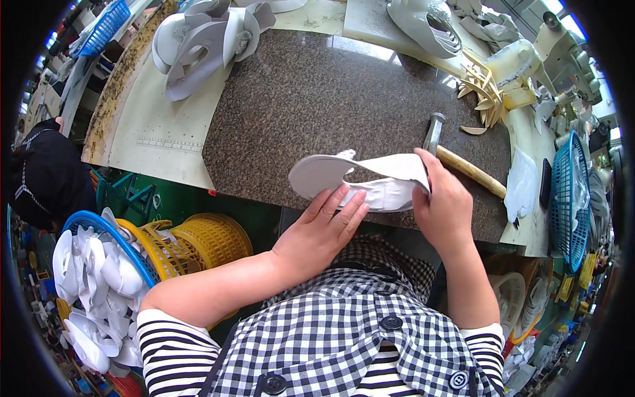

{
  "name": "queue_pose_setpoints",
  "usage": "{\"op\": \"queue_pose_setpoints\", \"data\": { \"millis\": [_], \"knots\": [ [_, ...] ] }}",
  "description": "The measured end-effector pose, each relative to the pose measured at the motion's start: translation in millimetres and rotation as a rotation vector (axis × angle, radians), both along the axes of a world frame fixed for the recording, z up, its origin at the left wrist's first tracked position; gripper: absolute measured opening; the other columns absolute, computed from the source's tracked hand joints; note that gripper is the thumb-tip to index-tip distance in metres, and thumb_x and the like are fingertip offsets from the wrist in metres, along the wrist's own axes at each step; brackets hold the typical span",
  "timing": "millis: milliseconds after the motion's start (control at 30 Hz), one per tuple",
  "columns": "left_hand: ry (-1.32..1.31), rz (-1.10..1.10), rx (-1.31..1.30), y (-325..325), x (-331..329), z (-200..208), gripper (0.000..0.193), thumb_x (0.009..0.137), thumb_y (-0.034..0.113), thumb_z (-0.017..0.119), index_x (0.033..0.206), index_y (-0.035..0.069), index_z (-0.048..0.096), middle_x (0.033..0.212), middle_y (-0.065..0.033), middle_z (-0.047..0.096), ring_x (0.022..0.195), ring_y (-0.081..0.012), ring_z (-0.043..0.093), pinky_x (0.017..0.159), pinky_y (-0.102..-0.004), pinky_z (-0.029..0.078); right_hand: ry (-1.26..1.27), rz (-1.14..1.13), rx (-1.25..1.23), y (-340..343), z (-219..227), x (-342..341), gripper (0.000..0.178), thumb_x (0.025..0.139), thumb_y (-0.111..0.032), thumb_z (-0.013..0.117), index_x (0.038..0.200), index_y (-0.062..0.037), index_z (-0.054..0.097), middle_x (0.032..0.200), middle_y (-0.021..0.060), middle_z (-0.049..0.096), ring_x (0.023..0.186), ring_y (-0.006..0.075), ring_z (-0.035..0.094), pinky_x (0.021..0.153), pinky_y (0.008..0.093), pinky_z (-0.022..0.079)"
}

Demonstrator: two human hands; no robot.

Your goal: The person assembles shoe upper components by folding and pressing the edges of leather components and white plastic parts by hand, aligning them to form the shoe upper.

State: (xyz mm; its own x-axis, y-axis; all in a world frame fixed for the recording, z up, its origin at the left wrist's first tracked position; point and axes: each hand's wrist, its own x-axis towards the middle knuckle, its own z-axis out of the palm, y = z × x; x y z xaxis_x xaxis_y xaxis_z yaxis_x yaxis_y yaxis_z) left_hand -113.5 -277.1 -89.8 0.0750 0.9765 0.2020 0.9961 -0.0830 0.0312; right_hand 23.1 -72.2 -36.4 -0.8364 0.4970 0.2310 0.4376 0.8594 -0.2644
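A white shoe upper point(390, 171), with a grey rounded flap at its left end, is held at the near edge of the stone slab. My right hand point(444, 202) pinches its right end between thumb and fingers. My left hand point(324, 228) has its fingers laid along the near side of the upper, holding it; the left thumb is hidden. Just beyond my right hand a hammer point(471, 171) with a wooden handle and metal head lies on the slab.
Stacked white uppers point(211, 46) lie far left on the stone slab point(317, 92). Tan curved strips point(486, 96) are piled at the right, near a machine point(562, 46). A blue-rimmed basket point(99, 218) of white pieces stands lower left, beside a yellow basket point(211, 241). A person point(49, 175) is at far left.
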Motion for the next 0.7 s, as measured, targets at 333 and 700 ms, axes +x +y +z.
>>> {"op": "queue_pose_setpoints", "data": {
  "millis": [333, 700],
  "knots": [
    [-0.136, 0.012, 0.254, 55, 31, -22, 0.070, 0.076, 0.039, 0.075, 0.132, 0.001, 0.058, 0.130, -0.0065, 0.055, 0.125, -0.0234, 0.047, 0.106, -0.0366, 0.034, 0.097, -0.110, -0.368, -6, -15, 32, 0.043, 0.090, -0.010, 0.057, 0.133, -0.0048, 0.057, 0.108, 0.0215, 0.068, 0.102, 0.0379, 0.066, 0.086, 0.0413, 0.053],
    [-0.267, 0.093, 0.428, 63, 53, -54, 0.049, 0.085, 0.017, 0.069, 0.130, 0.000, 0.057, 0.134, -0.0194, 0.057, 0.127, -0.0310, 0.055, 0.096, -0.0405, 0.052, 0.106, -0.051, -0.709, -3, -25, 50, 0.051, 0.091, -0.009, 0.055, 0.141, -0.0014, 0.048, 0.115, 0.0225, 0.068, 0.112, 0.0371, 0.065, 0.095, 0.0402, 0.051]
  ]
}}
